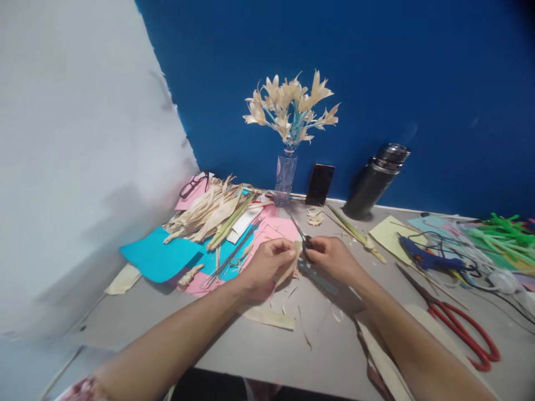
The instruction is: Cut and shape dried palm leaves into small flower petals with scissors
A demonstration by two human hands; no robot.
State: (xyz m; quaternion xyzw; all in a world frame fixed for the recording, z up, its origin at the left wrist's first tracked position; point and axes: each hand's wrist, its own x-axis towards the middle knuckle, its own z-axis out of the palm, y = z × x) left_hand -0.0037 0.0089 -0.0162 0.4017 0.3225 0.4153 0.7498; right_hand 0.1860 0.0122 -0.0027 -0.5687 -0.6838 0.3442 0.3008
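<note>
My left hand (267, 266) pinches a small pale strip of corn husk (287, 272) between thumb and fingers. Close on its right, my right hand (332, 259) is closed round the dark handles of small scissors (307, 245), whose blades point away toward the back of the table. The husk's edge is right by the scissors; whether the blades touch it I cannot tell. Below my hands a flat cut piece of husk (270, 318) lies among thin scraps. Behind them stands a clear bottle (285, 178) holding pale husk flowers (292, 103) on blue stems.
Dried husks (209, 209) lie left on blue paper (161, 256) and pink paper. At the back are a phone (320, 185) and a dark flask (371, 186). To the right are red-handled scissors (463, 328), a blue glue gun (430, 255), cables and green pipe cleaners (501, 236).
</note>
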